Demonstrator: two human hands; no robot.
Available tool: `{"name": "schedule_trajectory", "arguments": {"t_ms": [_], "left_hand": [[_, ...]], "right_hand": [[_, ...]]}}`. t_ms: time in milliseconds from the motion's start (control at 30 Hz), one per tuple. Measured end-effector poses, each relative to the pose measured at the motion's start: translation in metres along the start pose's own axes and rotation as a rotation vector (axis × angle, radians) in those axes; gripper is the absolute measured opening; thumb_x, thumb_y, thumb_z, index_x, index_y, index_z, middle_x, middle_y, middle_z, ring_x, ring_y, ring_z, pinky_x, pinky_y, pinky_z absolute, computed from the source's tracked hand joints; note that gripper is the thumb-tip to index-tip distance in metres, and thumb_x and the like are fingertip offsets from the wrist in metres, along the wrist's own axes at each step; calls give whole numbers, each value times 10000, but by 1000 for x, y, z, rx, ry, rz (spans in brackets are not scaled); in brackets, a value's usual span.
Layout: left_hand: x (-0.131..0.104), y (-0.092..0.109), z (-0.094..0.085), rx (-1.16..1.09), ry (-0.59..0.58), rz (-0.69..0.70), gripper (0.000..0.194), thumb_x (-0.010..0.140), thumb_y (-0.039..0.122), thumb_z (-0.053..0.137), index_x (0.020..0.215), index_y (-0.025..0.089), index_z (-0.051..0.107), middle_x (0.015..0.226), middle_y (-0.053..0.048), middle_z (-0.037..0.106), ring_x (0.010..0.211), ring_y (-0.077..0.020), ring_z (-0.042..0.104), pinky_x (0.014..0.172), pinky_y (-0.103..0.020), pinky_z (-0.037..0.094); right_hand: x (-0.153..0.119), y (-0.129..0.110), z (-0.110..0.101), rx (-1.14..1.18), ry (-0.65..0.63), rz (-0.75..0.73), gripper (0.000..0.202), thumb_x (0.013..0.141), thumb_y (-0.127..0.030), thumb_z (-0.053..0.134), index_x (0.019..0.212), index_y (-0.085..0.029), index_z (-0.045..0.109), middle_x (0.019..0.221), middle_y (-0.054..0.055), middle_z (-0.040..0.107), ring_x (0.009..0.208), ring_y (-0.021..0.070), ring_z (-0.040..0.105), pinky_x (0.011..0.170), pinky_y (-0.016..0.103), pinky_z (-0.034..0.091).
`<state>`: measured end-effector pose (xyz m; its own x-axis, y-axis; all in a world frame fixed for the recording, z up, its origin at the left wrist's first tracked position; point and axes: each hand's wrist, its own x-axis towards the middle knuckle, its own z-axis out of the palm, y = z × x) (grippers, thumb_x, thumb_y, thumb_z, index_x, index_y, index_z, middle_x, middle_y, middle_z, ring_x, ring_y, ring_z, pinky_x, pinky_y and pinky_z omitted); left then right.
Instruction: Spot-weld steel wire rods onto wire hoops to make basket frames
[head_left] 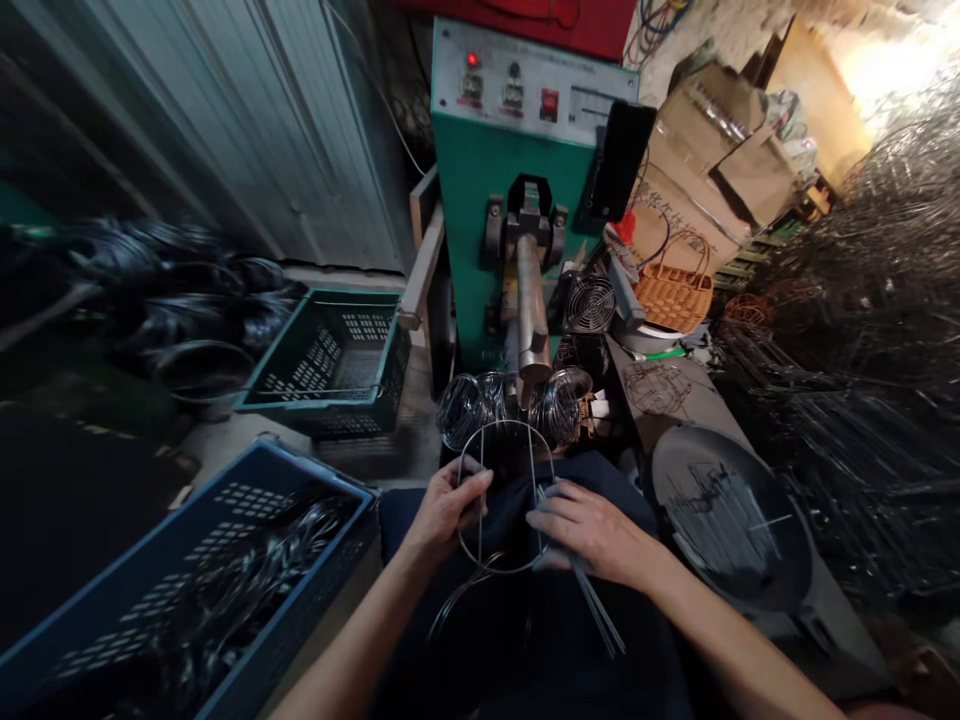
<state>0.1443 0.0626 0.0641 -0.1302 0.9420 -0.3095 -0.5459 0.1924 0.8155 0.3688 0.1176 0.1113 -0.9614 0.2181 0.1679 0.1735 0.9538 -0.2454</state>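
A round wire ring (505,422) with two straight wires across it is held over my lap, below the green machine (472,240). My left hand (450,505) pinches the ring's left side between thumb and fingers. On the right side, my right hand (585,530) is closed around several thin straight wires (598,610) and touches the ring. The wires stick out below that palm. More curved wire (454,600) lies on my lap under the ring. Bundles of wire rings (461,410) sit just beyond, beneath the machine's metal arm (531,300).
At the left are a green crate (315,405) and a blue crate (300,462) holding wire pieces. A dark round pan (795,540) with cut wires stands at the right. Behind it are a wicker basket (675,295), cardboard boxes (686,170) and stacked wire frames (862,450).
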Motion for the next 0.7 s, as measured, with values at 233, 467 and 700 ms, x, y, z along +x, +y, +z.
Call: {"name": "schedule_trajectory", "arguments": {"t_ms": [233, 467, 700], "left_hand": [[3, 2, 3, -41, 9, 2, 323, 690, 335, 748, 697, 180, 464, 414, 103, 426, 303, -5, 260, 317, -124, 160], [5, 5, 3, -56, 1, 19, 333, 688, 337, 746, 694, 179, 453, 427, 100, 432, 310, -3, 267, 320, -118, 176], [10, 7, 2, -47, 7, 48, 324, 695, 336, 735, 684, 179, 451, 433, 87, 460, 308, -9, 285, 316, -120, 186]], "right_hand": [[5, 6, -4, 9, 13, -36, 436, 883, -403, 594, 1212, -124, 529, 995, 102, 635, 973, 222, 580, 992, 407, 429], [8, 9, -6, 20, 27, -33, 418, 863, -394, 625, 1188, -144, 544, 973, 90, 638, 963, 216, 572, 925, 370, 466], [12, 15, -7, 49, 17, -27, 423, 875, -390, 609, 1216, -152, 530, 1015, 92, 632, 997, 221, 558, 953, 381, 453]]}}
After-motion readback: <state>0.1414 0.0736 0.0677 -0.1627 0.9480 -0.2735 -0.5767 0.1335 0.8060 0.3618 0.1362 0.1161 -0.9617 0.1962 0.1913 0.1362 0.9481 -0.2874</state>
